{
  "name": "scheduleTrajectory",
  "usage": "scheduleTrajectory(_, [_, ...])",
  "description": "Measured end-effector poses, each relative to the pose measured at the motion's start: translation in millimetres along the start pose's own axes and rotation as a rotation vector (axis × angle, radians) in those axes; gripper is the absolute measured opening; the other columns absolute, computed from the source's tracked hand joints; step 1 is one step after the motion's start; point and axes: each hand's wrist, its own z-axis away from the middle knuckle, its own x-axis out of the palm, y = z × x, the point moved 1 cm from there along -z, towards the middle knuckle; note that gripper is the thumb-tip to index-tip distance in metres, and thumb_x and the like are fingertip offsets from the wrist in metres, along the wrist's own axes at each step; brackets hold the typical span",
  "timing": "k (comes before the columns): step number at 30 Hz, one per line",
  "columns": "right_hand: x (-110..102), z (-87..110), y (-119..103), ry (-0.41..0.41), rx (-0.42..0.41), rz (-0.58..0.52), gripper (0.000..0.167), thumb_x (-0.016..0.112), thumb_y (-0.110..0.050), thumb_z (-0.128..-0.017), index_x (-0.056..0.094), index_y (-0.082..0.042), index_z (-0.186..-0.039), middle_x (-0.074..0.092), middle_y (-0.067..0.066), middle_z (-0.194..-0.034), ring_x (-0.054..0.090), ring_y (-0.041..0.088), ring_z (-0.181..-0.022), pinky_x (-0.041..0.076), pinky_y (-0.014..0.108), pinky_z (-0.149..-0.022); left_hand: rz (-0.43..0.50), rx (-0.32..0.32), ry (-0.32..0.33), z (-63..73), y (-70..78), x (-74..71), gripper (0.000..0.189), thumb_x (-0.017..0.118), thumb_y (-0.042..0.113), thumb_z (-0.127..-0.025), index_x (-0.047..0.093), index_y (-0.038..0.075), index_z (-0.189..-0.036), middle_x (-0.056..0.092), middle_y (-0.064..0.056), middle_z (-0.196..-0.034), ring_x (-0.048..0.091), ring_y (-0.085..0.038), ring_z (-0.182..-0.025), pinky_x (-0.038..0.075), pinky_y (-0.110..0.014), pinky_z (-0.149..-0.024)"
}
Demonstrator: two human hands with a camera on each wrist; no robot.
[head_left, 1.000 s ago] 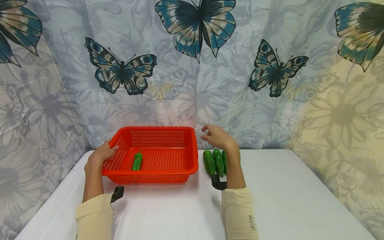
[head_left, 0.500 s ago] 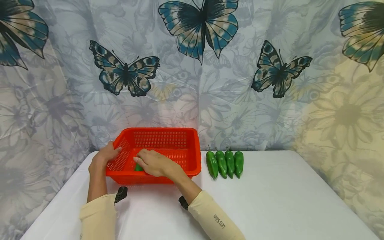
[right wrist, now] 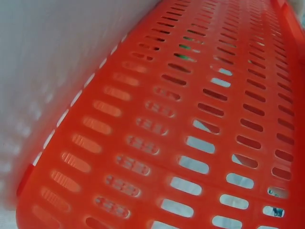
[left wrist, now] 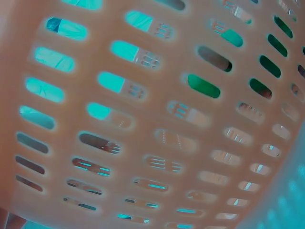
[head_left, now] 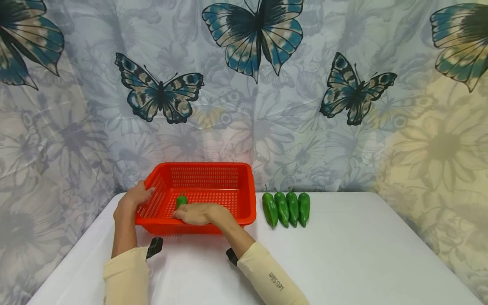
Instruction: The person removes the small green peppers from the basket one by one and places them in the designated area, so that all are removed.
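A red slotted plastic basket [head_left: 213,176] stands on the table, its walls filling both wrist views. My left hand [head_left: 133,199] grips its left rim, thumb over the inner side. Inside, near the front wall, my right hand [head_left: 196,213] holds the lower part of a green chili pepper [head_left: 181,200] whose stem end points away from me. The front rim hides part of the fingers. Green shows through slots of the basket wall [left wrist: 62,138] in the left wrist view, and small bits of green through the wall [right wrist: 194,88] in the right wrist view.
To the right of the basket several green chili peppers [head_left: 282,207] lie side by side in a row. A white cloth covers the table [head_left: 362,254]. Behind its far edge hangs a butterfly-patterned curtain [head_left: 286,140]. Black devices [head_left: 154,248] sit under both wrists.
My right hand has moved left from above the pepper row into the basket, then lowered toward its front over the single pepper. The left hand keeps its grip on the rim.
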Motion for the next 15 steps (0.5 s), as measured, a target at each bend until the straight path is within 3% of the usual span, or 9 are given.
scheduleTrajectory(4, [0.0,-1.8,0.4,0.054,-0.002,-0.023,0.031,0.038,-0.042,-0.104,0.057,-0.019,-0.097,0.053,-0.004,-0.089,0.053,0.010,-0.084,0.045,0.025,-0.079,-0.010,-0.009,0.000,-0.6,-1.9,0.4,0.062,0.036,0.027,-0.111,0.016,-0.016,-0.152,0.049,-0.038,-0.130,0.063,-0.040,-0.107,0.063,-0.046,-0.088])
scheduleTrajectory(8, [-1.9,-1.7,1.0,0.102,0.010,0.011,0.029,0.042,-0.032,-0.104,0.053,-0.015,-0.082,0.045,-0.004,-0.082,0.046,0.010,-0.076,0.040,0.024,-0.074,0.023,-0.015,0.003,-1.1,-1.3,1.7,0.062,0.038,0.028,-0.111,0.018,-0.015,-0.152,0.051,-0.036,-0.127,0.065,-0.038,-0.105,0.065,-0.045,-0.086])
scheduleTrajectory(10, [-2.4,-1.9,1.1,0.119,0.019,0.028,0.031,0.044,-0.031,-0.105,0.059,-0.012,-0.085,0.050,-0.002,-0.084,0.051,0.012,-0.080,0.044,0.025,-0.077,0.041,-0.026,-0.002,-1.2,-0.9,2.1,0.063,0.038,0.028,-0.111,0.017,-0.014,-0.153,0.051,-0.035,-0.127,0.066,-0.038,-0.105,0.066,-0.045,-0.085])
scheduleTrajectory(13, [-3.2,-2.0,0.8,0.136,0.040,0.063,0.038,0.046,-0.034,-0.106,0.074,-0.009,-0.111,0.063,0.000,-0.106,0.058,0.013,-0.099,0.050,0.027,-0.094,0.055,-0.035,-0.006,-1.2,-0.4,2.6,0.063,0.038,0.029,-0.111,0.016,-0.013,-0.153,0.051,-0.035,-0.127,0.066,-0.038,-0.105,0.066,-0.044,-0.084])
scheduleTrajectory(15, [-3.3,-1.9,0.1,0.129,0.045,0.083,0.043,0.046,-0.035,-0.107,0.074,-0.009,-0.126,0.067,0.003,-0.117,0.060,0.015,-0.108,0.051,0.030,-0.103,0.052,-0.034,-0.005,-1.4,-0.7,2.5,0.064,0.038,0.029,-0.111,0.016,-0.014,-0.153,0.051,-0.035,-0.127,0.066,-0.039,-0.105,0.066,-0.045,-0.084])
